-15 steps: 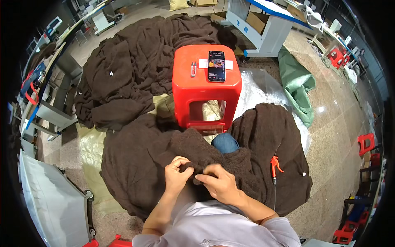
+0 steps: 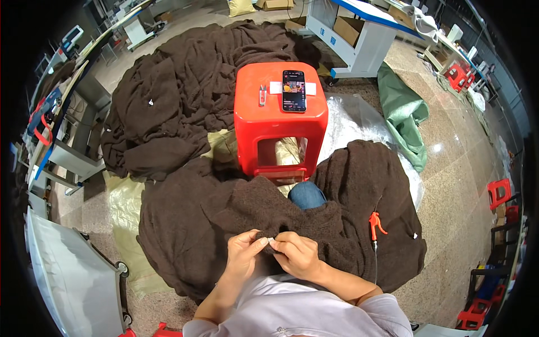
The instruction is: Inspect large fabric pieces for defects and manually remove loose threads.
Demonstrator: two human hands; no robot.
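Dark brown fleecy fabric lies in a heap over my lap. My left hand pinches the near edge of it between thumb and fingers. Close beside it, my right hand is closed in a pinch at the same edge. A tiny white label shows between the two thumbs, with fabric bunched around it. Just beyond the fabric a blue denim-covered knee pokes out. An orange air blow gun with a thin hose lies on the brown cloth to the right.
Ahead stands a red plastic stool bearing a phone and small thread snips. A big brown fabric pile spreads behind it on the left. Green sheeting lies at right; a white wheeled cart stands near left.
My hands have drawn together and slightly toward me at the fabric's edge. The white label now shows between them. My right hand, blurred before, is sharper.
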